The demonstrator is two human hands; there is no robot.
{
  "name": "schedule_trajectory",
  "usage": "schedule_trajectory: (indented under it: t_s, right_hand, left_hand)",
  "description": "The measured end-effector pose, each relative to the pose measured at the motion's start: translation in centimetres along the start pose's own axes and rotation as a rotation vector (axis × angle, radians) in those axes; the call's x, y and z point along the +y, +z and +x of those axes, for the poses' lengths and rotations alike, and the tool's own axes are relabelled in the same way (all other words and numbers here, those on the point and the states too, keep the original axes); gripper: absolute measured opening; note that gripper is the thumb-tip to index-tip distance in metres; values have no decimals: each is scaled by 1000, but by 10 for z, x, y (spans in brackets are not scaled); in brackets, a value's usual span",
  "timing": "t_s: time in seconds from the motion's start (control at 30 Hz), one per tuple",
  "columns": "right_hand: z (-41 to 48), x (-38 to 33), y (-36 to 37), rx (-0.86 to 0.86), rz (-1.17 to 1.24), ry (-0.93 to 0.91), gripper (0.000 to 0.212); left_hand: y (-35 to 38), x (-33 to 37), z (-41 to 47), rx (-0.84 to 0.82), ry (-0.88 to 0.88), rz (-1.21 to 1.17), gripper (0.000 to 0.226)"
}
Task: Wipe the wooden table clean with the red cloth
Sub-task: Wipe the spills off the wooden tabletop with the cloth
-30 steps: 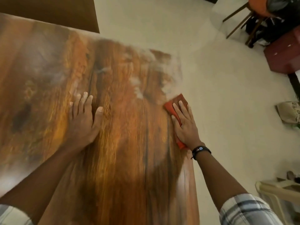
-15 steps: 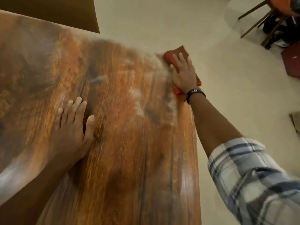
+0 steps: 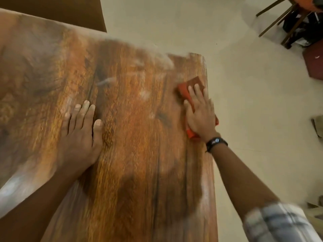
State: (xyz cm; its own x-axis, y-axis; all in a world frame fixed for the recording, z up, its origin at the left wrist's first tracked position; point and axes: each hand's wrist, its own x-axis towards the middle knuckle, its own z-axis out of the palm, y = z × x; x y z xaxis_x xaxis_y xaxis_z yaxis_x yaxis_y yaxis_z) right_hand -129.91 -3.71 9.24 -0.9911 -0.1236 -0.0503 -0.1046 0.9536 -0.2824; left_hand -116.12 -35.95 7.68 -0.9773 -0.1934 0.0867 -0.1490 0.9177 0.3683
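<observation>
Wooden surface with a strong orange-brown grain, seen from above. It's kinda blurry, so the fine detail is hard to make out.

The red cloth is folded into a pad and sits right along the right edge of the surface, a bit short of the far right corner. The right hand is flat on top of it with the palm down. There's no real grip to speak of: the fingers are straight and just pressing the cloth down, with nothing curled round it. The thumb lies along the cloth's left side. Red shows past the fingertips on the far side and again under the heel of the hand. A sliver also looks like it pokes out over the right edge, by the little-finger side.

The left hand is the same deal, flat on the bare wood nearer the middle, fingers straight and close together, holding nothing. It's well apart from the cloth.

There are pale dusty smears on the wood between the two hands and up toward the far edge.

The right wrist has a dark wristband on it, and a plaid sleeve is pushed up the forearm. Off the surface there's a pale floor, and some dark chair legs stand on it beyond the far right corner.
</observation>
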Motion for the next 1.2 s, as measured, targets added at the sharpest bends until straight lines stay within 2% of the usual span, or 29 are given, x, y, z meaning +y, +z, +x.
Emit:
schedule_trajectory:
  t_s: [0.1,0.2,0.27,0.4,0.47,0.57,0.7,0.83,0.93,1.0,1.2]
  right_hand:
    - [60,-10,-1,33,11,135,54]
    - [94,-51,6,24,16,139,55]
    - [90,-94,20,-20,11,-14,54]
    - [-6,-184,63,-93,12,-520,53]
    - [-15,-188,69,-121,19,-587,52]
    - [56,-175,54,-111,17,-477,53]
    - [153,-127,25,-83,18,-132,55]
    - [156,-31,-5,9,6,157,57]
    - [148,-21,-5,26,8,252,56]
    - [157,-51,1,25,6,227,55]
    - [155,-218,56,-72,-6,-263,54]
  left_hand:
    - [-3,3,0,1,-9,27,59]
    - [-4,6,1,-5,-37,9,60]
    - [-4,5,1,14,-52,-8,60]
    - [-1,3,-1,91,-83,-18,59]
    - [2,2,-1,112,-114,-16,59]
    - [5,1,0,107,-135,-16,59]
    - [7,-4,-3,89,-130,5,59]
    - [7,-3,-2,89,-99,87,60]
    - [5,0,-1,83,-91,122,61]
    - [4,3,0,78,-94,119,62]
    - [0,7,1,60,-122,105,63]
